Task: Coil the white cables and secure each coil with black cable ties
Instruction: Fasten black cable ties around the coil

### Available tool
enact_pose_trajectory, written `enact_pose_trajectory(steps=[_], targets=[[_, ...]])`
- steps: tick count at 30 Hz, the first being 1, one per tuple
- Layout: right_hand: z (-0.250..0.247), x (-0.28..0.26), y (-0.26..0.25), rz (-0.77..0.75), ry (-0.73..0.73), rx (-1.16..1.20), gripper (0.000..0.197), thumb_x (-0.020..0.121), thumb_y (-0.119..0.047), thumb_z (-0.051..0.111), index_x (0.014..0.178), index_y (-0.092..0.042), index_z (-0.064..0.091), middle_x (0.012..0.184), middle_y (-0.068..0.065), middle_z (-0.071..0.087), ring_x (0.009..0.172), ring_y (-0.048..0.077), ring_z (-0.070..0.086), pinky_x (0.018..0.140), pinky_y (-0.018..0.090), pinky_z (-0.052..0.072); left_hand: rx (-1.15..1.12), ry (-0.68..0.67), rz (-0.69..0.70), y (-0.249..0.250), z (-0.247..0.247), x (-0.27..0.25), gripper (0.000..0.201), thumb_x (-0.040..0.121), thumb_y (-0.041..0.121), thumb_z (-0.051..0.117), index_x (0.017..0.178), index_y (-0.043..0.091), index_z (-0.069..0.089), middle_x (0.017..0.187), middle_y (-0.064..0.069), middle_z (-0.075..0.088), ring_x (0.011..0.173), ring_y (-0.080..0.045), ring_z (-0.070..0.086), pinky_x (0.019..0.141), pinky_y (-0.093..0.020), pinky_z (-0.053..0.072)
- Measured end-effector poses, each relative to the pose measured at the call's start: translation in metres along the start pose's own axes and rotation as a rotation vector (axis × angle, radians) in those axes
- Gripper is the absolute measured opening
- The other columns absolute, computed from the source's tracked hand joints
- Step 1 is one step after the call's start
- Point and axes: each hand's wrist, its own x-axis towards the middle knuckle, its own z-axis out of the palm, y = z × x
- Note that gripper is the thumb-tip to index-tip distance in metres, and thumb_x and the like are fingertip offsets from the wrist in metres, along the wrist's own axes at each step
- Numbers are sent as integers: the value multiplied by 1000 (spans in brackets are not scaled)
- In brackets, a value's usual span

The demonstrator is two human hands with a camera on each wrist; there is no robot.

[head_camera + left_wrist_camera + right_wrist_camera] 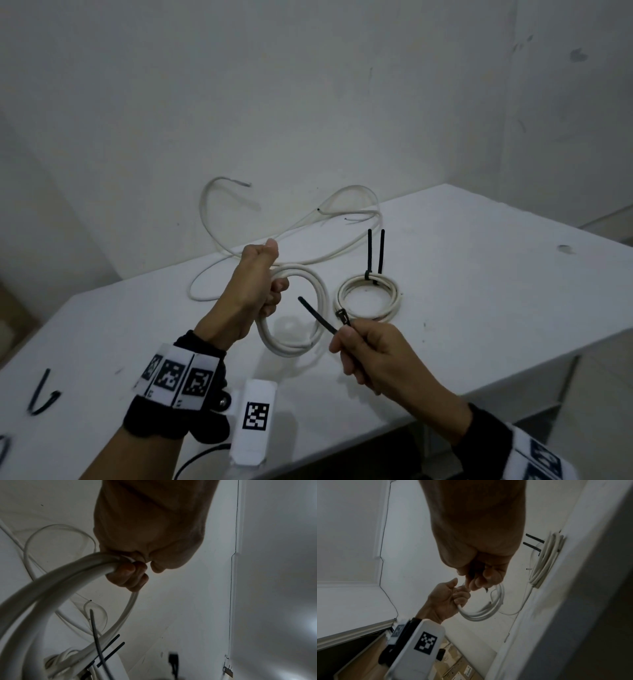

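My left hand grips a white cable coil at its upper left and holds it tilted above the white table; in the left wrist view the fingers curl round the coil. My right hand pinches a black cable tie whose tip points up-left into the coil's opening. A second white coil lies flat to the right, bound by two black ties that stick up. Loose white cable trails behind over the table's far edge.
More black ties lie near the table's left front. The white wall stands close behind the table. The table's right edge drops off near my right hand. Cardboard boxes sit on the floor below.
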Motion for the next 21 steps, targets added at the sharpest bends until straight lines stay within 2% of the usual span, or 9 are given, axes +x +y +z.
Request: enact_pose_trajectory(steps=[4,7,11,15,18,20,21], targets=[[12,20,-15,0,-5,152,29,100,-20,41,82,-12,62,62,-1,54,49,8,44,43,20,33,-7,-36,21,-1,8,-7,26,101,38,32,104,13,40,50,0,46,43,-12,29,42,-23,23],[19,34,-26,-19,-40,331,32,102,-22,34,88,-10,61,69,1,54,54,7,44,49,19,34,-48,-40,21,-4,13,-13,22,101,28,34,105,10,45,46,-1,44,40,-13,29,42,-23,22],[27,40,-26,-50,-75,406,32,102,-22,32,83,-12,56,79,4,59,58,9,43,51,19,33,-98,-66,-44,-4,10,-15,21,101,25,36,93,7,42,44,-3,39,37,-14,28,40,-22,22],[28,39,-19,-87,-110,406,31,101,-26,37,78,-18,57,90,9,59,62,9,42,54,20,32,-65,-122,-81,-4,7,-15,31,100,28,38,81,5,44,44,-3,38,36,-13,28,39,-20,23],[26,37,-19,-75,-146,350,30,98,-31,40,83,-16,61,77,1,56,60,6,43,55,17,33,45,-86,9,-9,8,-14,22,99,30,44,98,10,52,45,0,41,36,-12,32,38,-20,24],[24,35,-19,-89,-124,183,28,100,-24,42,87,-12,65,73,-7,56,63,2,46,59,15,37,112,-46,92,-12,9,-12,18,99,29,47,99,11,50,46,1,44,36,-11,35,38,-21,23],[24,34,-18,-124,-90,70,26,99,-22,45,88,-13,67,77,-6,57,67,2,48,63,16,39,129,-27,122,-13,10,-11,18,99,28,47,98,10,49,49,0,45,37,-10,38,39,-22,23]])
